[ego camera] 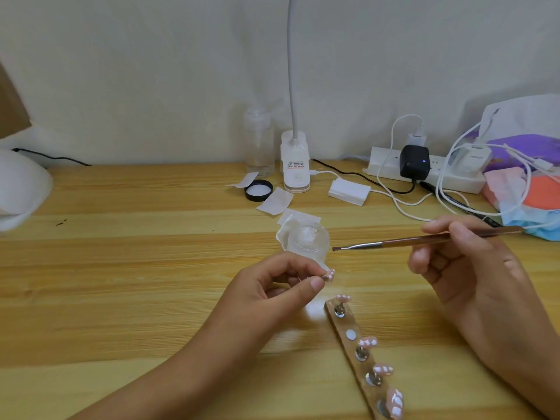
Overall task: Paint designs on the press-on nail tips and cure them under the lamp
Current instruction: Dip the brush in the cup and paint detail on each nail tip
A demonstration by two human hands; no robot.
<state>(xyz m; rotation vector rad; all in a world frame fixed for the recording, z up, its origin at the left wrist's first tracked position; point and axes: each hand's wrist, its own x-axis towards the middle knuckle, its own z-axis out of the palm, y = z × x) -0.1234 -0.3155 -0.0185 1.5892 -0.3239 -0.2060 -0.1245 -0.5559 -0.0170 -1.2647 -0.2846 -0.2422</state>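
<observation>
My left hand (272, 286) pinches one nail tip (328, 275) between thumb and forefinger, raised off the tabletop (136, 268) and turned toward me so that its face is open to the brush (424, 239). The other fingers (291, 280) of this hand curl loosely beneath. My right hand (463, 268) grips the brush handle pen-fashion, thumb and forefinger closed round it, the bristles pointing left and poised just short of the held tip, apart from it. A small clear jar (307, 239) stands just behind the two hands, within easy reach of the brush.

The held tip is pale pink with white marks; finer detail is too small to read. Four like tips (367, 341), pink with white patches, stand on metal pegs along a wooden strip (348, 324) near my right wrist. One bare disc (350, 334) on the strip, between the first and second pegs, is probably the held tip's place. A white dome (21, 189) at the far left edge, well apart, is likely the curing lamp; no tip sits under it yet.
</observation>
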